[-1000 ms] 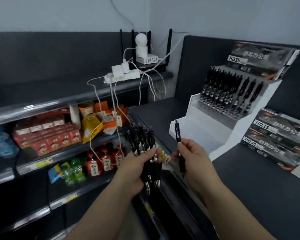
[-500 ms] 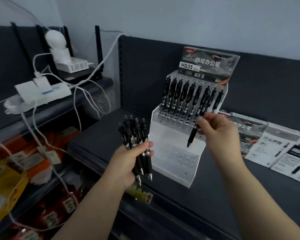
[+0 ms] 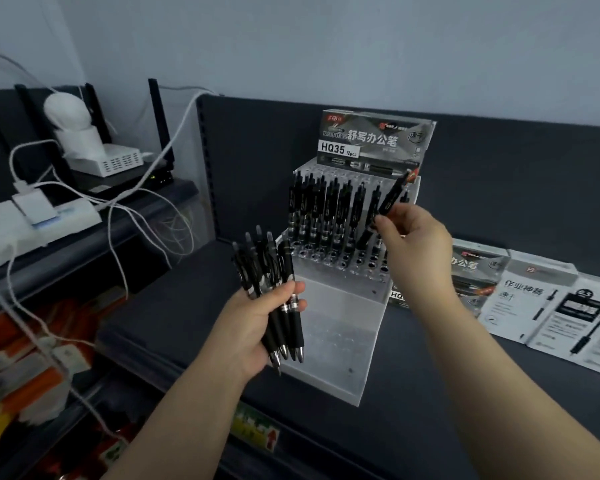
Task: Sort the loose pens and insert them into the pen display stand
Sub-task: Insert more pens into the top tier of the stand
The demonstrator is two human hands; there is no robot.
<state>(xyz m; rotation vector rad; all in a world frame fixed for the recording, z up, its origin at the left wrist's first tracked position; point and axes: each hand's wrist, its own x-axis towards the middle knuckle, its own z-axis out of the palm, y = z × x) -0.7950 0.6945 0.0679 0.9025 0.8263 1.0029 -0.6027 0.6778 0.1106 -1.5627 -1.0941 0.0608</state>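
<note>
A clear tiered pen display stand (image 3: 340, 320) sits on the dark shelf, its upper tier filled with several black pens (image 3: 323, 213) standing upright. My left hand (image 3: 253, 327) grips a bundle of black pens (image 3: 274, 289), tips down, in front of the stand's left side. My right hand (image 3: 413, 237) pinches a single black pen (image 3: 390, 199), tilted, with its tip pointing down over the right end of the upper tier's holes. The stand's lower tiers show empty holes.
A grey HQ35 pen box (image 3: 374, 143) stands behind the stand. More boxes and white packaging (image 3: 548, 306) lie flat to the right. At the left are a router, a power strip (image 3: 42, 216) and trailing white cables. Goods fill the shelves below.
The view swung right from the side shelves onto the stand. My right hand carried the single pen up to the upper tier's right end. The left hand kept holding the bundle.
</note>
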